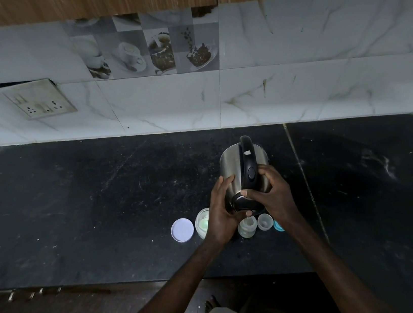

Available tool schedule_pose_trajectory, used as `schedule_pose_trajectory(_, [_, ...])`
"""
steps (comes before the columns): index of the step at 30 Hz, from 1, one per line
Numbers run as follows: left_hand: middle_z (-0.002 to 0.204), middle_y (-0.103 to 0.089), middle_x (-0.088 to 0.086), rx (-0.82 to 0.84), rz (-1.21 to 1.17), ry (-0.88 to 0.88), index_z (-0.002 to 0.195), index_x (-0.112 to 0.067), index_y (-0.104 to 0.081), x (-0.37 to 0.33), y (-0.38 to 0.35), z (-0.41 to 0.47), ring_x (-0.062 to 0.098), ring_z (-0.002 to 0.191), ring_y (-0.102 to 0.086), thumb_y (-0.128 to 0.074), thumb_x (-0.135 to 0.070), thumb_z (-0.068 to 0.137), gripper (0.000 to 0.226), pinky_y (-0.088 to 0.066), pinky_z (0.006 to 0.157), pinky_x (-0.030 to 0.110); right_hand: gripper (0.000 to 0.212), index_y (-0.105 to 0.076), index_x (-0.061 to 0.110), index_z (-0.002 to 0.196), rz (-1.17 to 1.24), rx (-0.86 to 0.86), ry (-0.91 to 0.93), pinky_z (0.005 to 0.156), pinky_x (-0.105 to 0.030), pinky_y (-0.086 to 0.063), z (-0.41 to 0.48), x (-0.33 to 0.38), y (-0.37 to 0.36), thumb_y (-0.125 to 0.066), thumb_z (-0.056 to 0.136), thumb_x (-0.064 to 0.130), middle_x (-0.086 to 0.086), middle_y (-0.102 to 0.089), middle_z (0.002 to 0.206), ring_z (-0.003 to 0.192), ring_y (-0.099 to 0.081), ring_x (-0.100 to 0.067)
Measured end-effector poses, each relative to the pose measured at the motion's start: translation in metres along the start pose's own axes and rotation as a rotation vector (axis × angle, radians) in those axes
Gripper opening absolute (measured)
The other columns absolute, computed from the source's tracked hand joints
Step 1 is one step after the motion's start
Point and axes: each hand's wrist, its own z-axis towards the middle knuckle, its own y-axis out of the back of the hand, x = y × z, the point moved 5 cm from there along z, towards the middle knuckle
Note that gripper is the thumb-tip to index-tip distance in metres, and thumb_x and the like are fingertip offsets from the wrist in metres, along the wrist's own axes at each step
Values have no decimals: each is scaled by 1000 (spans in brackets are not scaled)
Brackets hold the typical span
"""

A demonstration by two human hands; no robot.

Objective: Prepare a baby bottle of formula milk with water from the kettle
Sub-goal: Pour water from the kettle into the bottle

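Steel kettle [236, 168] is tipped toward you, lifted off the black counter [99, 198], spout end low over the baby bottle [247, 229]. Your right hand [272, 195] is curled tight round the lower end of the black handle [249, 161], thumb lying across the lid edge. Your left hand [221, 212] cups the kettle's steel side, fingers wrapped against the body, thumb reaching under near the spout. The bottle stands upright and uncapped on the counter near the front edge, between your two wrists; a thin pale stream runs down to its mouth. A clear cap [265, 222] sits just beside the bottle on its right, and a teal ring [279, 225] lies beyond that, partly hidden by your right wrist. Left of your left hand: an open jar [202, 223] with pale contents, then a round white lid [182, 230] lying flat. A socket plate [38, 99] is on the tiled wall.
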Motion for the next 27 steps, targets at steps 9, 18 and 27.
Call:
schedule_pose_trajectory(9, [166, -24, -11, 13, -59, 13, 154, -38, -44, 7, -3, 1, 17, 156, -31, -96, -25, 66, 103, -46, 114, 58, 52, -68, 24, 120, -27, -7, 6, 101, -37, -55, 2, 0, -1, -92, 74, 17, 12, -63, 127, 120, -61, -7])
schedule_pose_trajectory(18, [166, -26, -9, 2, -60, 15, 152, -41, -44, 6, -2, 0, 17, 157, -29, -96, -28, 66, 102, -44, 116, 56, 54, -68, 20, 120, -46, -17, 18, 101, -37, -55, 0, -1, -2, -92, 71, 22, 9, -63, 128, 121, -61, -9])
schedule_pose_trajectory(27, [165, -27, -7, -7, -75, 7, 152, -38, -45, 6, -4, -2, 14, 155, -32, -96, -26, 66, 101, -45, 116, 54, 52, -68, 22, 119, -49, -8, 17, 99, -35, -56, -2, 3, -1, -92, 73, 15, 13, -63, 125, 118, -62, -6])
